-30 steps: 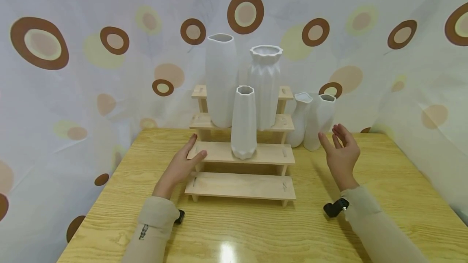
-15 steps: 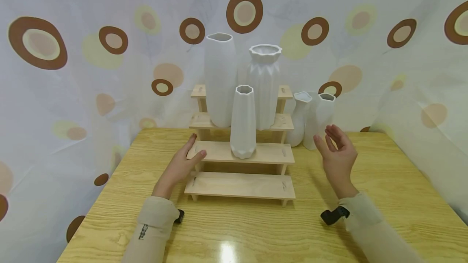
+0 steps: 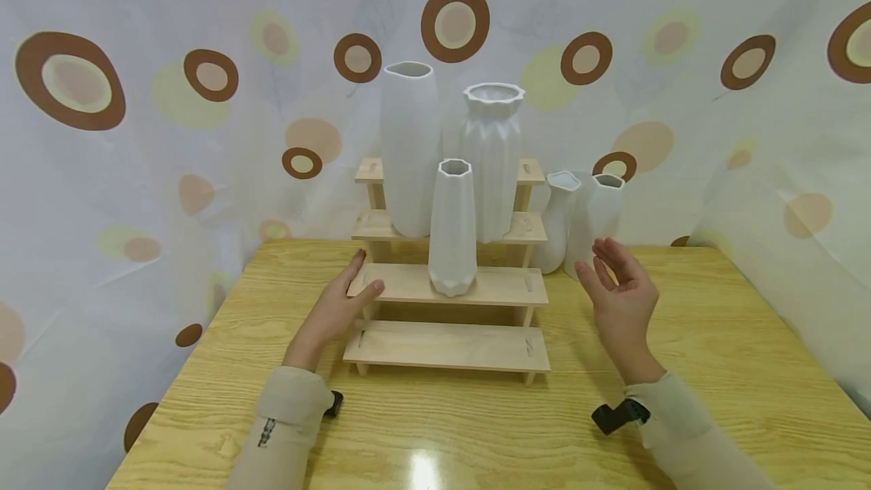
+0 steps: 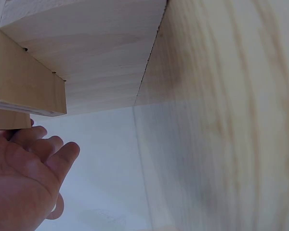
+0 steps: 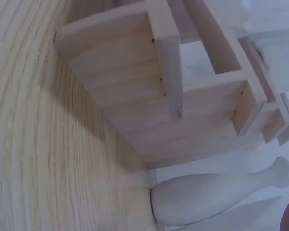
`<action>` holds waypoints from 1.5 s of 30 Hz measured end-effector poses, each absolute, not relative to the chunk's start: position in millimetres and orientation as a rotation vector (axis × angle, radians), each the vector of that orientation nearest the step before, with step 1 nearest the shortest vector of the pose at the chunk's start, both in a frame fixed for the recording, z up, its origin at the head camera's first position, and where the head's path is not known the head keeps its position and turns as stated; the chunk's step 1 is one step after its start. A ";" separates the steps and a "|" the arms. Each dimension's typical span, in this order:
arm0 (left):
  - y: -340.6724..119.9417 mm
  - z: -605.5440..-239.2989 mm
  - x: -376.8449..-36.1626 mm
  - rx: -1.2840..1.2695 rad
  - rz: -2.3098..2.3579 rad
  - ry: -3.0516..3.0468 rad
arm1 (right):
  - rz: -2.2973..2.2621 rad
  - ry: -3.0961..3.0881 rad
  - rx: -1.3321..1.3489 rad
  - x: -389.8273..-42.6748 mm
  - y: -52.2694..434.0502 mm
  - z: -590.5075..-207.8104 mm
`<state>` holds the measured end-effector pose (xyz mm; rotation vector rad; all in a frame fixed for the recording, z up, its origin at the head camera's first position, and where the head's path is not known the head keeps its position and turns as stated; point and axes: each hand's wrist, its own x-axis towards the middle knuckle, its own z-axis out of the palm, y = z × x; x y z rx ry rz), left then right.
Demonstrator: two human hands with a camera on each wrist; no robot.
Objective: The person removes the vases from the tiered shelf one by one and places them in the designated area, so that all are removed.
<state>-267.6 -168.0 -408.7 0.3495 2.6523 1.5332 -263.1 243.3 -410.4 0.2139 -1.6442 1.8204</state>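
A tiered wooden display stand rises on the table. My left hand grips the left end of its second shelf from the bottom, thumb on top and fingers at the side; the left wrist view shows this hand's fingers close against the wood. A slim faceted white vase stands upright on that shelf. One shelf higher stand a tall smooth white vase and a pleated white vase with a scalloped rim. My right hand, fingers loosely bent and empty, hovers right of the stand.
Behind the right hand, two smaller white vases stand on the table: one with a flared mouth beside the stand, one straighter, partly hidden by my fingers. The wooden table ends at a patterned curtain.
My right hand has drifted left and slightly toward me, closer to the stand. The left hand, the stand and the vases have stayed in place.
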 end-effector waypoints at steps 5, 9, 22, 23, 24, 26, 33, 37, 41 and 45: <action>-173.2 -427.9 -278.3 0.356 1.542 2.675 | 1.849 -1.616 0.256 -258.1 238.4 -406.0; -173.6 -429.9 -278.9 0.365 1.546 2.682 | 1.849 -1.602 0.282 -253.2 235.2 -402.7; -173.2 -428.9 -277.6 0.364 1.538 2.676 | 1.905 -1.540 0.377 -242.2 229.4 -398.5; -173.2 -428.6 -277.2 0.360 1.538 2.677 | 1.909 -1.542 0.377 -241.6 228.9 -398.1; -173.3 -428.8 -277.3 0.357 1.541 2.675 | 1.911 -1.546 0.377 -240.7 228.3 -397.6; -173.3 -428.9 -277.5 0.356 1.547 2.670 | 1.920 -1.551 0.379 -239.3 226.9 -396.4; -173.6 -428.9 -277.1 0.360 1.551 2.667 | 1.966 -1.541 0.415 -234.6 219.4 -392.9; -173.6 -428.5 -277.0 0.358 1.538 2.677 | 1.978 -1.534 0.464 -232.2 215.0 -391.3; -173.5 -427.7 -277.0 0.362 1.526 2.688 | 1.982 -1.548 0.514 -230.5 211.0 -390.3; -173.5 -427.2 -277.3 0.367 1.524 2.688 | 1.997 -1.546 0.553 -230.5 207.3 -390.0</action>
